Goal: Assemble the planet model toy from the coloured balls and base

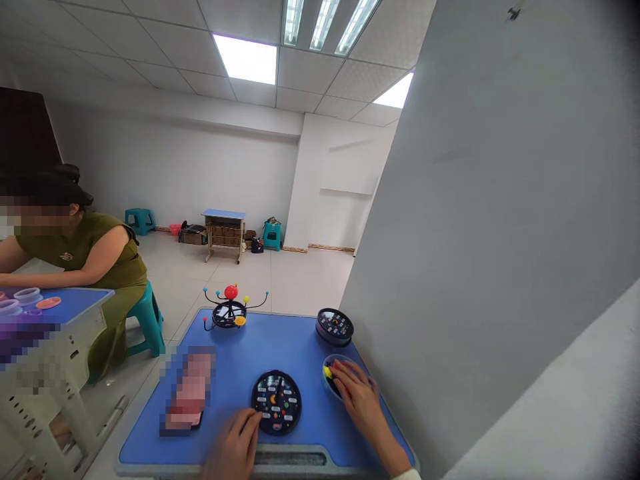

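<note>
A black round disc [277, 401] with coloured dots and labels lies near the front of the blue desk [260, 353]. My left hand [239, 440] touches its left edge with the fingertips. My right hand [356, 397] reaches into a small dark bowl [330, 370] at the right, over red and yellow pieces [327, 372]; whether it grips one I cannot tell. A second black round disc [335, 327] sits farther back at the right. A solar-system model [230, 310] with a red ball and thin arms stands at the desk's far left edge.
A blurred pinkish object [187, 393] lies on the desk's left side. A grey wall [475, 233] runs close along the right. Another person [75, 253] sits on a teal stool [147, 327] at a neighbouring desk on the left. A small table [223, 233] and stools stand far back.
</note>
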Available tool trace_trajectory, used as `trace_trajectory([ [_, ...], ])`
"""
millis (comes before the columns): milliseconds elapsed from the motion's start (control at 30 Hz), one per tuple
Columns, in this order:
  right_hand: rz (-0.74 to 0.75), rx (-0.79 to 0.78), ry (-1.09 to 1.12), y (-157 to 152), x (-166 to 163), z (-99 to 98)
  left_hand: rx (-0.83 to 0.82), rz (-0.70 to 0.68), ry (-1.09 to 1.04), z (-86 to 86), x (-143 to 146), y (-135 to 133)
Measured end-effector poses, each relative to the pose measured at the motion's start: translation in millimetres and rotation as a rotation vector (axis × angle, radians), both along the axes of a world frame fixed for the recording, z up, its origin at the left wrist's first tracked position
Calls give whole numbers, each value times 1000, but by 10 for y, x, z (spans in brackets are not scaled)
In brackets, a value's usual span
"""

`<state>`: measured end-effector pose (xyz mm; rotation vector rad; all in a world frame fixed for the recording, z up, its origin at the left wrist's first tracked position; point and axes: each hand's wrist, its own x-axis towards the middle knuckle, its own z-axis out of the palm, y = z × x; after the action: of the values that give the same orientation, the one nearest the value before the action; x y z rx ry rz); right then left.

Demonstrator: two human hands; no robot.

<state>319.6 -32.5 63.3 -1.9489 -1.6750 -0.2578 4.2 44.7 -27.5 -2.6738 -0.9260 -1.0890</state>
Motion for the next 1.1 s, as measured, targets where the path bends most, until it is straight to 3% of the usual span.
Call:
trace_trajectory([
  [100,75,0,-103,64,-61,-35,28,34,91,69,-10,1],
  [200,58,34,-129,96,-113,-28,79,54,191,210,-3,-4],
  [367,16,66,-131,147,-164,-9,70,-37,311,403,12,0],
  [533,-15,131,-58,184,-225,-29,-220,-144,389,574,30,-24],
  [633,92,165,84,208,-408,-83,-449,-159,437,720,61,-68],
  [733,209,143,139,276,-702,-195,-575,-154,460,826,83,-96],
  [967,275,105,197,521,-1196,-418,-646,-147,427,911,75,-67],
  [1100,240,109,172,575,-1275,-468,-635,-54,410,738,214,-40],
])
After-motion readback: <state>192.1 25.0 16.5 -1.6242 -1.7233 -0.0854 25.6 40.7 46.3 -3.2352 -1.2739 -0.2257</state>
